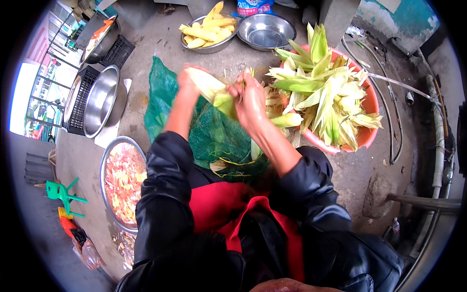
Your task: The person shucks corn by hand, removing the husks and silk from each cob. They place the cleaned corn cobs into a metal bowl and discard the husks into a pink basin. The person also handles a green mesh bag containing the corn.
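Before me, an ear of corn [209,85] with pale and green husk on it is held slantwise between both hands. My left hand [188,78], blurred by motion, grips its upper left end. My right hand [251,100] is closed at the other end, with strands of corn silk at its fingers. Beneath them lies a green mesh sack [219,135] with a yellow drawstring [239,162]; some corn shows through the mesh. To the right, a red plastic tub [372,98] is heaped with stripped corn husks [328,87]. Another partly husked ear [286,120] lies against its near-left side.
A steel bowl [208,49] of husked ears stands ahead, beside an empty steel basin [268,33]. On my left are a basin [104,182] of red and orange scraps, a large steel bowl [104,102] and a green plastic stool [60,191]. A hose [388,109] curves along the right.
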The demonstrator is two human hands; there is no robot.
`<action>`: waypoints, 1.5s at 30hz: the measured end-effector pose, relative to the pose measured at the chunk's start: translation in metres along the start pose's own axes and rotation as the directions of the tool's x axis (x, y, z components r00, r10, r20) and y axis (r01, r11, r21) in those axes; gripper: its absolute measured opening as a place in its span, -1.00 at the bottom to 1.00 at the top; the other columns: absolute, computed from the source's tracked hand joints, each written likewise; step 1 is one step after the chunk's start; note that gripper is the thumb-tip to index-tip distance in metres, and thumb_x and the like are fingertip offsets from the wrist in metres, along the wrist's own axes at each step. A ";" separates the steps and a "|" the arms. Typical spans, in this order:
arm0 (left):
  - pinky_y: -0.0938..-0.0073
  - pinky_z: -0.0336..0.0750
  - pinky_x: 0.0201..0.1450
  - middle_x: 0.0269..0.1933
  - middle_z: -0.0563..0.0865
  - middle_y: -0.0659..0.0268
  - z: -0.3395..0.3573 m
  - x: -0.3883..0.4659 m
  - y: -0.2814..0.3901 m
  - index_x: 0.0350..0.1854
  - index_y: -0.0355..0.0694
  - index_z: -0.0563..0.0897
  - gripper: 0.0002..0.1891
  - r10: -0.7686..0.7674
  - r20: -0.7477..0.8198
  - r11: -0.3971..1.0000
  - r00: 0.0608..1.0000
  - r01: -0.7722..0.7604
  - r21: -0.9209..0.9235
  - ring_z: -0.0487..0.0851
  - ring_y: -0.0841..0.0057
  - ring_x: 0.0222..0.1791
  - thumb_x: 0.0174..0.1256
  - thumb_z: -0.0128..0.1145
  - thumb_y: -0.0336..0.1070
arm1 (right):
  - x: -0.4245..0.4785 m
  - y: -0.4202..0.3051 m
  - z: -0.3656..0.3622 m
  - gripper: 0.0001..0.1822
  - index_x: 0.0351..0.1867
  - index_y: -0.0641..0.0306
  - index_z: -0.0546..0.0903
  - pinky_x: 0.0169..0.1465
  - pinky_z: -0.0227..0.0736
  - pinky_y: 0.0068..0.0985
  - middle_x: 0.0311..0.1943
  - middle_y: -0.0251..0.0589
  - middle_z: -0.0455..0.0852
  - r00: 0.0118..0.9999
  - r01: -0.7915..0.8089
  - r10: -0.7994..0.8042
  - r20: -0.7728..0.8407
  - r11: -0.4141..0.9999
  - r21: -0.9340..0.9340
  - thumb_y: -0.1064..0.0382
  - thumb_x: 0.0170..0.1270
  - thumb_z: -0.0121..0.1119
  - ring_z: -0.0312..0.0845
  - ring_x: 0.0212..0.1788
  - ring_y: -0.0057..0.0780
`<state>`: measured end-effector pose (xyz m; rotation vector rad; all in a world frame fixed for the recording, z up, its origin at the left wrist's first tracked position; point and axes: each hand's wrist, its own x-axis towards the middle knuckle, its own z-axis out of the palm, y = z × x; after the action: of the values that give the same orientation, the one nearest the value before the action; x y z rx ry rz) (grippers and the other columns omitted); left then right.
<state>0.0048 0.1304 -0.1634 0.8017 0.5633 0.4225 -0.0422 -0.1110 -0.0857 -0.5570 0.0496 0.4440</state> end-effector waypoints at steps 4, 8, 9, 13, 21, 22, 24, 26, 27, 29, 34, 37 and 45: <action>-0.08 0.56 0.06 -0.17 0.70 -0.08 -0.111 0.034 0.092 -0.32 -0.32 0.58 -0.56 0.226 -0.303 0.958 0.926 -0.268 -0.104 0.66 0.00 -0.15 0.42 -0.26 -0.06 | -0.114 -0.045 -0.027 -0.60 -0.46 0.22 0.45 -0.34 0.37 -0.51 -0.57 -0.38 0.48 0.921 -0.261 0.349 0.171 0.881 -0.395 0.05 0.57 -0.03 0.36 -0.52 -0.54; -0.04 0.63 0.01 -0.14 0.69 -0.09 -0.204 0.006 0.143 -0.31 -0.37 0.56 -0.55 0.377 -0.521 0.925 0.766 -0.343 0.165 0.69 -0.02 -0.15 0.42 -0.27 -0.07 | -0.148 -0.090 -0.082 -0.68 -0.24 0.28 0.63 -0.38 0.35 -0.57 -0.51 -0.39 0.58 0.991 -0.029 0.121 0.055 0.599 -0.800 0.09 0.55 0.02 0.43 -0.48 -0.67; -0.01 0.67 -0.10 -0.24 0.68 -0.08 -0.216 -0.005 0.142 -0.33 -0.38 0.54 -0.55 0.392 -0.486 0.918 0.781 -0.294 0.268 0.70 -0.01 -0.30 0.44 -0.25 -0.05 | -0.134 -0.098 -0.091 -0.70 -0.13 0.31 0.64 -0.35 0.39 -0.58 -0.50 -0.38 0.60 0.989 -0.108 -0.022 -0.148 0.583 -0.805 0.10 0.54 0.04 0.47 -0.46 -0.66; 0.11 0.63 -0.22 -0.43 0.65 0.04 -0.187 -0.015 0.108 -0.30 -0.37 0.52 -0.50 0.352 -0.213 0.915 0.911 -0.288 0.283 0.64 0.17 -0.43 0.61 -0.23 0.02 | -0.055 -0.125 -0.101 -0.51 0.19 0.41 0.53 -0.07 0.56 -0.40 -0.29 -0.11 0.71 0.981 0.183 -0.076 0.179 0.056 -0.981 0.03 0.45 0.18 0.67 -0.21 -0.35; 0.08 0.53 0.27 0.09 0.69 -0.10 0.016 -0.072 0.058 0.10 -0.46 0.51 -0.43 0.053 0.220 0.945 0.974 -0.120 0.304 0.66 0.10 0.13 0.66 -0.41 0.01 | 0.011 -0.014 -0.063 0.21 0.45 0.49 0.16 0.46 0.19 -0.14 0.32 0.35 0.33 0.789 0.609 0.157 0.594 -0.070 -0.790 -0.30 -0.03 0.51 0.26 0.40 0.18; 0.05 0.46 0.35 0.15 0.65 -0.13 0.032 -0.082 0.052 0.13 -0.47 0.49 -0.45 0.025 0.258 0.964 0.966 -0.092 0.251 0.61 0.06 0.21 0.67 -0.41 -0.02 | 0.014 -0.008 -0.062 0.19 0.41 0.48 0.21 0.43 0.24 -0.14 0.29 0.31 0.39 0.813 0.574 0.140 0.565 -0.027 -0.819 -0.29 -0.07 0.54 0.32 0.37 0.15; 0.03 0.42 0.40 0.20 0.62 -0.17 0.053 -0.097 0.048 0.13 -0.47 0.49 -0.49 -0.043 0.242 0.993 0.969 0.015 0.118 0.56 0.03 0.28 0.66 -0.34 -0.05 | 0.018 -0.007 -0.060 0.02 0.28 0.45 0.36 0.23 0.45 -0.22 0.08 0.13 0.62 0.883 0.423 0.160 0.442 0.137 -0.896 -0.16 -0.10 0.60 0.58 0.16 -0.07; 0.03 0.43 0.38 0.19 0.62 -0.18 0.062 -0.106 0.050 0.12 -0.47 0.49 -0.52 -0.041 0.232 0.998 0.972 0.031 0.049 0.57 0.02 0.27 0.65 -0.26 -0.07 | 0.017 -0.015 -0.057 -0.06 0.26 0.42 0.36 0.17 0.49 -0.33 -0.01 -0.03 0.66 0.875 0.425 0.139 0.463 0.238 -0.873 -0.02 -0.08 0.61 0.61 0.05 -0.28; 0.04 0.45 0.36 0.17 0.64 -0.18 0.065 -0.109 0.052 0.11 -0.47 0.49 -0.53 -0.038 0.213 0.999 0.976 0.037 0.008 0.59 0.02 0.24 0.64 -0.23 -0.07 | 0.014 -0.020 -0.054 -0.10 0.25 0.40 0.37 0.14 0.50 -0.39 -0.05 -0.11 0.69 0.895 0.381 0.134 0.425 0.264 -0.886 0.05 -0.06 0.61 0.63 0.00 -0.38; 0.07 0.50 0.31 0.11 0.68 -0.14 0.065 -0.110 0.054 0.08 -0.45 0.51 -0.56 -0.039 0.201 0.999 0.979 0.032 0.041 0.65 0.05 0.17 0.62 -0.16 -0.07 | 0.004 -0.026 -0.047 -0.19 0.20 0.43 0.44 0.10 0.50 -0.46 -0.04 -0.14 0.68 0.878 0.413 0.109 0.467 0.320 -0.852 0.09 -0.05 0.58 0.59 -0.02 -0.51; 0.37 0.64 -0.27 -0.24 0.75 0.18 0.050 -0.089 0.041 -0.14 -0.33 0.62 -0.63 0.089 0.144 0.813 0.986 -0.156 0.561 0.74 0.41 -0.31 0.58 -0.06 -0.07 | -0.021 -0.021 -0.043 -0.28 0.08 0.49 0.53 0.06 0.53 -0.47 -0.10 -0.11 0.70 0.948 0.237 0.086 0.308 0.457 -0.857 0.07 -0.05 0.57 0.61 -0.05 -0.47; 0.42 0.60 -0.37 -0.32 0.74 0.23 0.039 -0.061 0.043 -0.17 -0.36 0.64 -0.59 0.052 0.157 0.659 0.986 -0.152 0.737 0.72 0.48 -0.40 0.55 -0.04 -0.05 | -0.024 -0.022 -0.042 -0.30 0.03 0.50 0.56 0.04 0.53 -0.48 -0.13 -0.11 0.71 0.966 0.189 0.073 0.247 0.449 -0.873 0.04 -0.05 0.56 0.63 -0.08 -0.47; 0.14 0.57 0.08 -0.01 0.74 0.05 -0.011 -0.150 -0.107 -0.10 -0.24 0.73 -0.65 -0.643 0.152 -0.532 0.750 -0.581 0.616 0.71 0.17 0.00 0.41 0.06 -0.07 | -0.027 -0.057 0.027 -0.26 0.11 0.42 0.50 0.06 0.51 -0.45 -0.09 -0.12 0.70 0.762 0.639 -0.295 0.577 0.490 -0.593 0.05 -0.06 0.56 0.61 -0.04 -0.46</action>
<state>-0.1027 -0.0131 -0.2055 2.8450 -0.0548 -1.0353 -0.0444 -0.1505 -0.0298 -1.2869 -0.7435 -0.0276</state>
